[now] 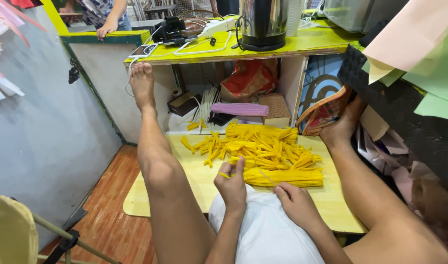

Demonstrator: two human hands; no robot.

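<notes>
Your left hand (232, 183) is raised over your lap, its fingers (239, 166) pinched around a short yellow paper strip (225, 175) that sticks out to the left. Your right hand (295, 203) rests just beside it, fingers curled on a thin pale strip (267, 177) that reaches up toward the long bundle of yellow paper strips (285, 177) lying at the near edge of the pale yellow counter (194, 181). Behind that bundle a loose heap of cut yellow strips (258, 146) spreads across the counter. Your bare legs stretch along both sides, the left foot (142, 80) propped against the yellow-green shelf (302, 45) carrying a steel kettle (262, 23).
</notes>
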